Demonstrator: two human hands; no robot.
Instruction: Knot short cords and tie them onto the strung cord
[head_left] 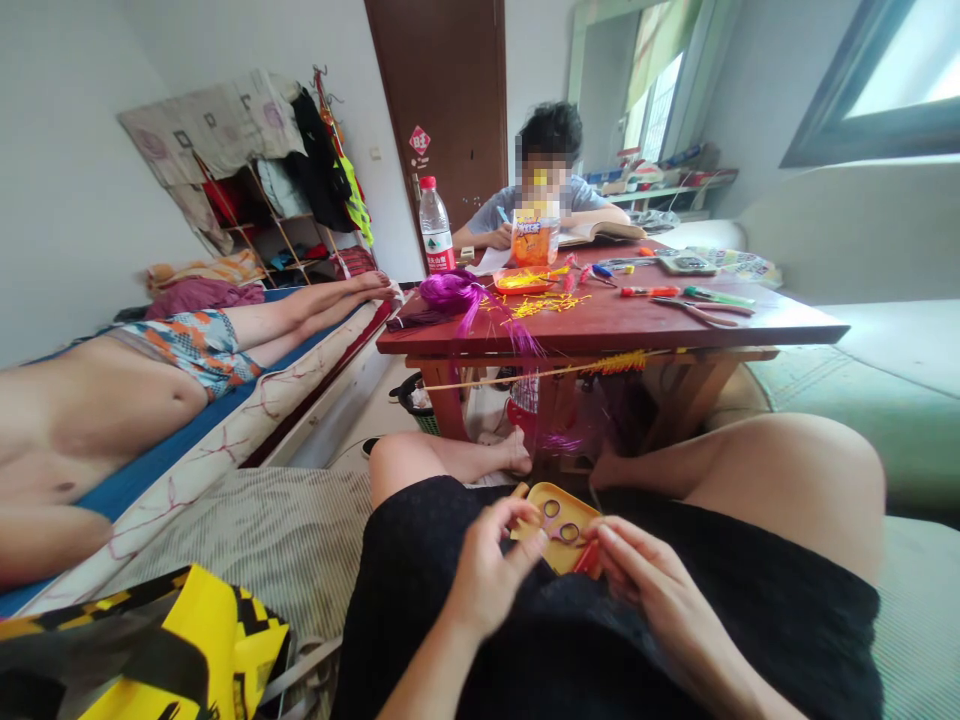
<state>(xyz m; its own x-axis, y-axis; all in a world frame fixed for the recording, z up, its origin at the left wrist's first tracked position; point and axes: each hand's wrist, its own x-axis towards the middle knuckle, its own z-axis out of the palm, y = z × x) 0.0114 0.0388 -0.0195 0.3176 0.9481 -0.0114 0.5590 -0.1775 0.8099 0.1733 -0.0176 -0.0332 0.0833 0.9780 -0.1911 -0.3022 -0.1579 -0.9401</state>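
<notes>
A small yellow tray [541, 494] lay on the person's lap, between the two hands, with scissors [559, 523] in it, their ring handles toward the table. A red object [588, 561] showed at the tray's near right corner, beside the right hand [637, 572]. The thumb and fingertips of that hand were drawn together; whether they pinched anything could not be told. The left hand [496, 562] curved at the tray's left side, thumb and forefinger bent toward each other; their grip, too, could not be determined. Black clothing [442, 590] lay beneath both forearms. Beyond the knees stood a red-brown table [585, 325], with a thin stick bearing yellow strands [616, 364] along its near edge. On the tabletop were a purple thread bundle [450, 290], an orange tray [517, 288] of yellow pieces, pliers [679, 304] and a capped bottle [436, 225]. At the far side a second person [495, 212] sat writing beside an open book [607, 234]. To the left, another person [112, 410] lay on a bed.
</notes>
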